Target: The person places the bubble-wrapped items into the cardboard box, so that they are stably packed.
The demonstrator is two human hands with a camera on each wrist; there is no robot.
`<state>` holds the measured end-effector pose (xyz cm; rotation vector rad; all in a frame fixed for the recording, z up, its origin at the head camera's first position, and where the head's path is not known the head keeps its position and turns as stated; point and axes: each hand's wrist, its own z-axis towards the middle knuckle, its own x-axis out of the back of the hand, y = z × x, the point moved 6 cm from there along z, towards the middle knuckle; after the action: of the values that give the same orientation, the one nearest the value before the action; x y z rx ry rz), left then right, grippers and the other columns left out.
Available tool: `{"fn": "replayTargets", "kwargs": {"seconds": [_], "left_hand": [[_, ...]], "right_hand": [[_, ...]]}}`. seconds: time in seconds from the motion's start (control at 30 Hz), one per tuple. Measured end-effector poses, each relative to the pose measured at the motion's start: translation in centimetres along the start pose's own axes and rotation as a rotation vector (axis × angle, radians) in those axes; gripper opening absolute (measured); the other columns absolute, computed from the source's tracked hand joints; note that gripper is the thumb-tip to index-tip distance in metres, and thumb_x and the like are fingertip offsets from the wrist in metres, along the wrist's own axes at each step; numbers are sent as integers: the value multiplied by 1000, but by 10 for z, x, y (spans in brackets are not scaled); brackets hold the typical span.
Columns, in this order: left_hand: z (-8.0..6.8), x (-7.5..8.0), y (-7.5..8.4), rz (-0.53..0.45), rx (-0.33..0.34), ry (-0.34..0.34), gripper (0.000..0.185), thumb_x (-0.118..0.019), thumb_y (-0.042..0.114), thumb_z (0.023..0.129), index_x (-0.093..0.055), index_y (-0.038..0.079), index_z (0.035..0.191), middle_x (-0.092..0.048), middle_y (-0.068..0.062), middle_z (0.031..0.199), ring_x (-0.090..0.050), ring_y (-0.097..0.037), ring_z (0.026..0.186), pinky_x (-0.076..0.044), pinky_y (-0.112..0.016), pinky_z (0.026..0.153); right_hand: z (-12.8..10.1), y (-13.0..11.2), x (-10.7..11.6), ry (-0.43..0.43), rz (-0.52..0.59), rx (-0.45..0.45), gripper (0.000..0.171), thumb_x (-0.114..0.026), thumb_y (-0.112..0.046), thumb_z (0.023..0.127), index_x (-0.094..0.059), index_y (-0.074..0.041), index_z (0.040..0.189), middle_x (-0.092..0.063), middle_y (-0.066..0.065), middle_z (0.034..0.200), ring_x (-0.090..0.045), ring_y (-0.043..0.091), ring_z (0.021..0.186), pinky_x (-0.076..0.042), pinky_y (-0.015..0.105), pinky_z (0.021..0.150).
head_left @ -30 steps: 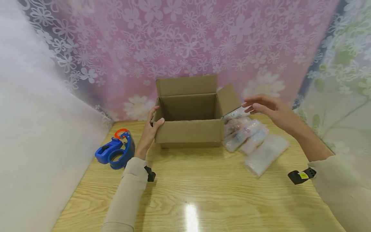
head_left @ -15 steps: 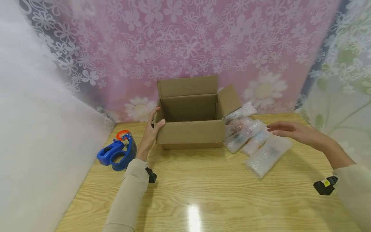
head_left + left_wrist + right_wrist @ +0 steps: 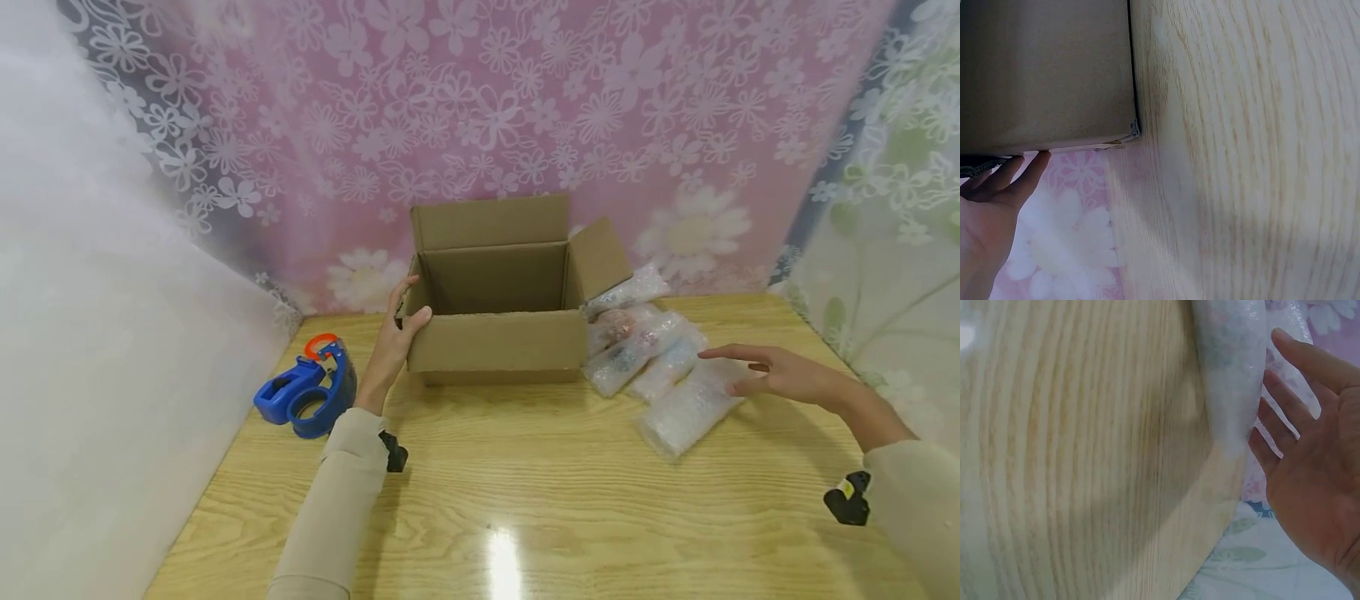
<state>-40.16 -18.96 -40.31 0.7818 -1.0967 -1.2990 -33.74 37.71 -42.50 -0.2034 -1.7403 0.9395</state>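
Tape dispenser (image 3: 306, 398) left of box (image 3: 495, 333), bubble-wrapped packets (image 3: 660, 367) right

Right hand (image 3: 780, 377) drops from up by the box flap (image 3: 600, 258) down to the nearest bubble-wrap packet (image 3: 686, 408), fingers flat over its edge now.

We cannot see the box (image 3: 495, 333) floor, nor what the blurred bubble-wrap packets (image 3: 660, 367) contain.

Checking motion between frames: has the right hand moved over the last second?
Yes. The right hand dropped from beside the cardboard box's right flap, down and right, to the nearest bubble-wrap packet.
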Motion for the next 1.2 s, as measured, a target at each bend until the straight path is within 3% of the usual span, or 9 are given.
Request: {"fn": "replayTargets", "kwargs": {"seconds": [0.1, 0.33, 0.43, 0.5, 0.6, 0.73, 0.83, 0.9, 1.2], "left_hand": [[-1, -1, 5, -6, 0, -9, 62, -60, 43, 104, -32, 46, 159, -9, 12, 171, -29, -38, 149, -27, -67, 114], [0, 1, 1, -12, -2, -1, 65, -61, 47, 102, -32, 43, 160, -9, 12, 171, -39, -41, 141, -32, -67, 111], [0, 0, 0, -5, -4, 1, 65, -61, 48, 102, -31, 43, 160, -9, 12, 171, -32, -40, 147, -29, -68, 113], [0, 0, 0, 5, -3, 3, 65, -61, 49, 102, -32, 44, 160, -9, 12, 171, -25, -38, 151, -26, -68, 115], [-1, -1, -2, 7, 10, -4, 65, -61, 48, 102, -31, 43, 160, -7, 11, 172, -25, -38, 151, -24, -68, 116], [-2, -3, -3, -22, 32, -24, 67, -60, 43, 103, -28, 41, 162, -3, 9, 173, -34, -42, 145, -26, -67, 115], [-4, -2, 0, -40, 44, -37, 68, -60, 40, 104, -27, 38, 163, -2, 7, 173, -34, -43, 145, -26, -67, 116], [-6, -1, 6, -39, 48, -44, 68, -60, 38, 104, -27, 35, 164, -1, 5, 173, -29, -41, 148, -25, -67, 116], [-10, -3, 28, -32, 58, -50, 70, -61, 37, 103, -27, 31, 164, -6, 2, 173, -47, -42, 131, -34, -62, 111]], "right_hand": [[-2, 5, -5, -42, 21, -6, 66, -75, -19, 95, -48, -9, 154, -38, 11, 159, -25, 58, 142, -33, 76, 100], [-11, 8, -12, -104, 4, -1, 72, -81, -19, 90, -48, -6, 153, -29, 37, 157, -28, 68, 135, -39, 77, 93], [-14, 8, -13, -75, -27, 39, 66, -82, -17, 89, -55, -7, 148, -37, 35, 150, -36, 67, 129, -39, 77, 91], [-16, 8, -14, -38, -42, 68, 63, -84, -15, 87, -59, -8, 144, -45, 28, 146, -41, 55, 132, -37, 78, 92], [-20, 10, -15, -1, -46, 82, 61, -85, -12, 84, -62, -8, 141, -54, 9, 145, -42, 13, 137, -35, 77, 94], [-24, 10, -18, 18, -98, 90, 62, -87, -16, 84, -64, -12, 141, -59, -2, 143, -32, -23, 122, -49, 50, 97], [-25, 7, -18, 34, -123, 105, 61, -88, -18, 82, -66, -13, 139, -62, 7, 141, -35, -22, 121, -49, 28, 89], [-26, 5, -18, 43, -115, 109, 60, -89, -18, 82, -67, -14, 138, -63, 12, 139, -37, -22, 121, -47, 22, 88], [-33, -8, -9, 68, -53, 54, 60, -87, -19, 85, -65, -15, 141, -61, 9, 143, -41, -19, 121, -49, 22, 87]]}}
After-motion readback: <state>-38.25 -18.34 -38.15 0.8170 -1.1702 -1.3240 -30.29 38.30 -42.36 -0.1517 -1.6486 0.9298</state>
